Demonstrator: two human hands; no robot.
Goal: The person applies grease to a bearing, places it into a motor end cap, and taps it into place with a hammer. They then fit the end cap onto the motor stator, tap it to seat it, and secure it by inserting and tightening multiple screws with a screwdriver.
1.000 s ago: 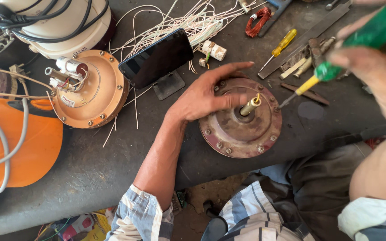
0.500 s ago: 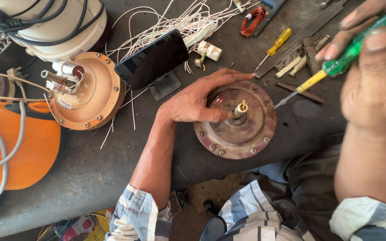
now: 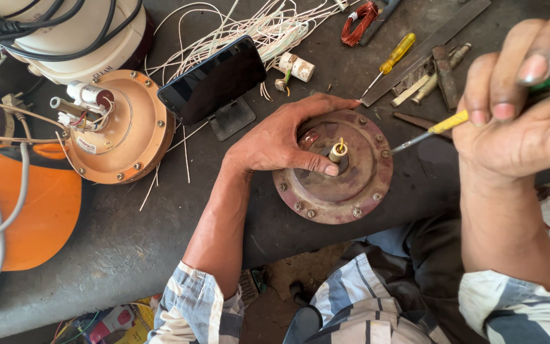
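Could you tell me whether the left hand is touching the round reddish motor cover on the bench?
Touching. The head view shows the left hand spread over the motor cover, its fingers pressed flat on the top face beside the central shaft.

Bare hands (image 3: 281, 137), forearms; blue-white striped sleeves (image 3: 195, 309) rolled near elbows; dark trousers, perhaps.

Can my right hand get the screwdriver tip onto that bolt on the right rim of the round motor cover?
Probably yes. The right hand holds the screwdriver with its tip just beside the motor cover's right rim. The left hand rests on the cover's top left and centre, leaving that side uncovered.
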